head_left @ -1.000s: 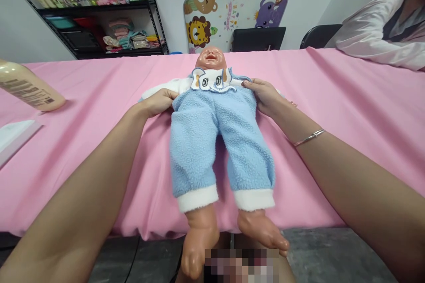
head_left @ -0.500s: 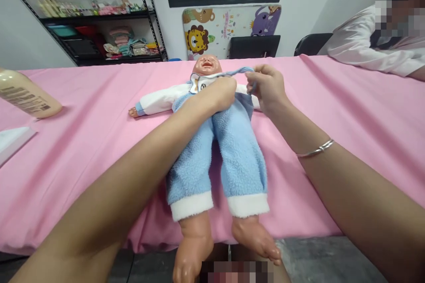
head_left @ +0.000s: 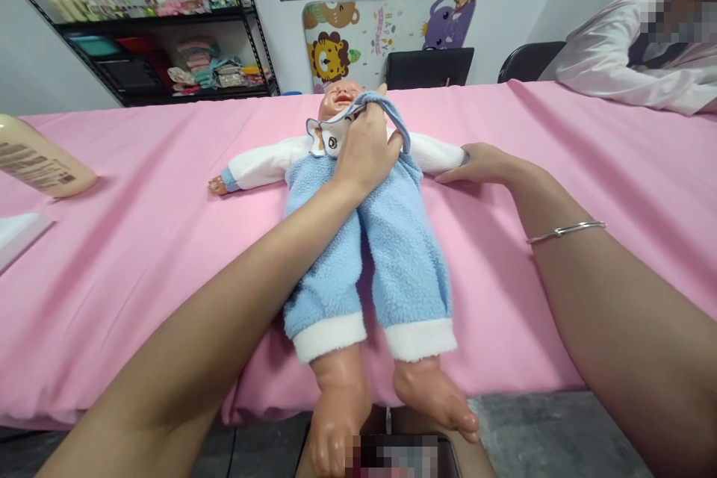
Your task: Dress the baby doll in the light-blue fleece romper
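Note:
A baby doll (head_left: 340, 98) lies on its back on a pink-covered table, bare feet hanging past the near edge. It wears fuzzy blue overalls (head_left: 411, 261) with white cuffs and a white top. On its chest, my left hand (head_left: 370, 146) is closed on the blue strap (head_left: 399, 119), which loops over and beside the fingers. My right hand (head_left: 485, 164) is closed round the end of the doll's white sleeve (head_left: 434, 153) on the right side. The doll's hand there is hidden by my fingers. The other sleeve (head_left: 266, 162) lies stretched out to the left.
A cream-coloured bottle (head_left: 48, 160) and a white flat object (head_left: 22, 235) are on the pink cloth (head_left: 140, 239) at the left. A person in a white sleeve (head_left: 616, 63) leans on the table at the far right. Shelves (head_left: 157, 22) and a black chair (head_left: 430, 69) stand behind.
My right hand has let go of the blue strap and moved right and down to the sleeve end. My left hand has moved slightly up the chest, with the strap now looped by it.

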Available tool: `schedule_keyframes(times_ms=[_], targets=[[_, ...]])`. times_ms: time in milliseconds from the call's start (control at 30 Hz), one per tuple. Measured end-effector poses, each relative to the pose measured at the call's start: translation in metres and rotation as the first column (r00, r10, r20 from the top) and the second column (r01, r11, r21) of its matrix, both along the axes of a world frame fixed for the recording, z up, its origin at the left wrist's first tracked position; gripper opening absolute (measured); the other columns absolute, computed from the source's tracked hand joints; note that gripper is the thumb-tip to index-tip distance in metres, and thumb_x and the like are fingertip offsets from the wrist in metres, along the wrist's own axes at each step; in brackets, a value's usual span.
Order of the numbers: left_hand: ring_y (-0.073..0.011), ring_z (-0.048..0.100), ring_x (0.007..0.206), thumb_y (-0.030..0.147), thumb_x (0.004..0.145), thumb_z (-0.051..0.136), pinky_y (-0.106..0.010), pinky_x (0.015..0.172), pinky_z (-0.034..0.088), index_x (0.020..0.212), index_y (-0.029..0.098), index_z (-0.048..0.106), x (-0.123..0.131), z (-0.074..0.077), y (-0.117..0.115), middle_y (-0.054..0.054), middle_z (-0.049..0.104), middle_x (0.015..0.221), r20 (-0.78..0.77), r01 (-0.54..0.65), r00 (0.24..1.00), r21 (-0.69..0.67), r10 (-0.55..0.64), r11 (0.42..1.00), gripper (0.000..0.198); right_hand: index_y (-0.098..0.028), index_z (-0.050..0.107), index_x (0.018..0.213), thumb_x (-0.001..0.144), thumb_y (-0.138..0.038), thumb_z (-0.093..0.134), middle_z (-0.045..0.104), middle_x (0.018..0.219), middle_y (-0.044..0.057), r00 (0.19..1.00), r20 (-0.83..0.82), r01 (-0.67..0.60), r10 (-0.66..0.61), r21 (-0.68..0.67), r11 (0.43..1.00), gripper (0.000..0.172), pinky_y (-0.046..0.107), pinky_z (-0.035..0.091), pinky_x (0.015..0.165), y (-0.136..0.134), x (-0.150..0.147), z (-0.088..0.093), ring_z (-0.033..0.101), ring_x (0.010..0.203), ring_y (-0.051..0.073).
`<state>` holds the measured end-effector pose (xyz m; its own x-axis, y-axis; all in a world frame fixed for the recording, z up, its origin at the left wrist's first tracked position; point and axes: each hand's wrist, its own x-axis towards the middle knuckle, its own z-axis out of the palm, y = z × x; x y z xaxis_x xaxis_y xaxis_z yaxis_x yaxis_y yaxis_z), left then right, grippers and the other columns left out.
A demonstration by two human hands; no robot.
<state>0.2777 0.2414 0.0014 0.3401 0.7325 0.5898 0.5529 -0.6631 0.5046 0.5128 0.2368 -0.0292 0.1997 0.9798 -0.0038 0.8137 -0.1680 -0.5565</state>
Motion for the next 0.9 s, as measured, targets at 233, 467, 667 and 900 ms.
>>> schedule_keyframes(times_ms=[233, 467, 667, 900], targets=[[-0.0260, 0.039, 0.141, 0.011, 0.085, 0.050, -0.042, 0.121, 0.027, 0.143, 0.017, 0.033, 0.000, 0.003, -0.009, -0.016, 0.044, 0.148, -0.034, -0.003, 0.999, 0.013, 0.003, 1.000, 0.061, -0.021, 0.065, 0.107, 0.068, -0.032, 0.086, 0.065, 0.080, 0.008, 0.906, -0.364, -0.130, 0.214, 0.242, 0.961, 0.045, 0.043, 0.053, 0.075, -0.032, -0.017, 0.061, 0.062, 0.073, 0.022], [-0.0236, 0.029, 0.145, 0.009, 0.082, 0.054, -0.033, 0.125, 0.018, 0.131, 0.014, 0.043, 0.000, 0.012, -0.023, -0.013, 0.043, 0.148, -0.129, -0.059, 0.988, 0.188, 0.085, 0.980, 0.051, -0.016, 0.069, 0.091, 0.093, -0.050, 0.059, 0.068, 0.083, 0.012, 0.861, -0.257, -0.378, 0.439, 0.253, 0.890, 0.036, 0.041, 0.056, 0.063, -0.038, -0.075, 0.113, 0.066, 0.072, 0.026], [-0.0270, 0.038, 0.138, 0.015, 0.090, 0.045, -0.042, 0.123, 0.021, 0.128, 0.015, 0.043, -0.002, 0.013, -0.024, -0.016, 0.053, 0.135, -0.094, -0.158, 0.980, 0.167, 0.176, 0.973, 0.038, -0.019, 0.067, 0.079, 0.086, -0.080, 0.041, 0.061, 0.082, 0.006, 0.686, -0.346, -0.508, 0.640, 0.402, 0.762, 0.066, 0.027, 0.047, 0.057, -0.024, -0.107, 0.107, 0.056, 0.066, 0.014], [-0.0224, 0.056, 0.114, 0.006, 0.082, 0.051, -0.031, 0.106, 0.042, 0.109, 0.016, 0.057, -0.011, 0.027, -0.014, -0.007, 0.065, 0.115, -0.011, 0.019, 1.000, -0.007, -0.019, 1.000, 0.030, -0.021, 0.072, 0.084, 0.080, -0.019, 0.076, 0.060, 0.079, -0.001, 0.810, -0.286, -0.463, 0.512, 0.223, 0.858, 0.006, 0.032, 0.052, 0.085, -0.026, -0.103, 0.104, 0.062, 0.095, 0.021]])
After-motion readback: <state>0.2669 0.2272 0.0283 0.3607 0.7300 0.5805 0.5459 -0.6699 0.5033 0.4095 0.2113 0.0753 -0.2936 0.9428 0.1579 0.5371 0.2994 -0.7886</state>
